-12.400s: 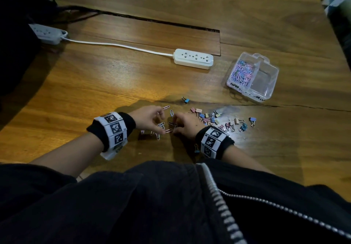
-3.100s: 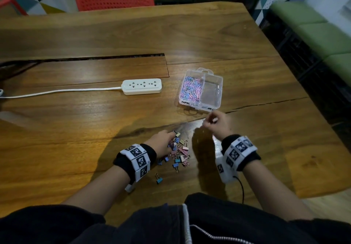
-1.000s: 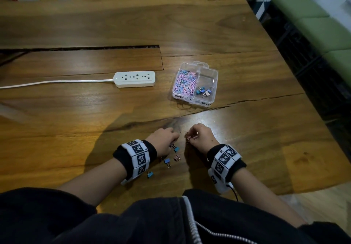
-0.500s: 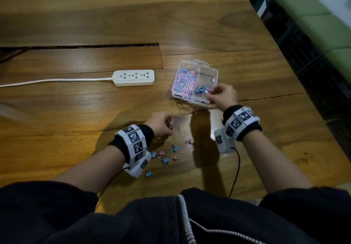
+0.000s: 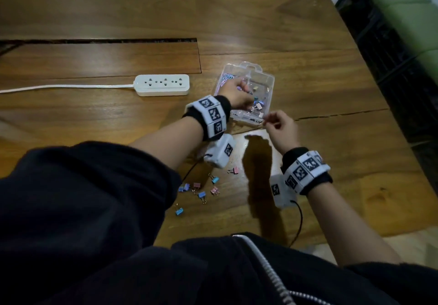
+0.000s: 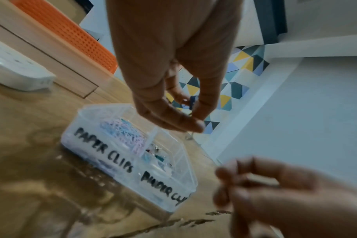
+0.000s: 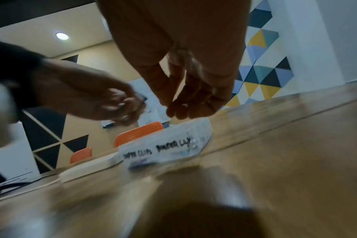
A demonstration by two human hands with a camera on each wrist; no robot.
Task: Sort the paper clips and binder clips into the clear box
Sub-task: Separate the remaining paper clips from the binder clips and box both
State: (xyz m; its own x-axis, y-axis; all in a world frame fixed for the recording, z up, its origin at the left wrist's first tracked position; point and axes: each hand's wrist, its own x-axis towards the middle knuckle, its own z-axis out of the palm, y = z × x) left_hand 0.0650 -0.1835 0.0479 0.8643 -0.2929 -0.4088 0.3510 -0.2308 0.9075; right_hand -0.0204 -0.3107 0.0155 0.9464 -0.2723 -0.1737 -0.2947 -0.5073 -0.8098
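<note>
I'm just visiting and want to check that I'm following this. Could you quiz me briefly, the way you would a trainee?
1. True or false: no binder clips are left loose on the table.
2. What does the left hand pinch above the clear box?
A. a blue binder clip
B. a pen
C. a plug
3. Fill in: the handwritten label on the compartment that holds the pastel paper clips reads ____.

Key: 1 false, several lie near the person; 2 A; 3 PAPER CLIPS.
</note>
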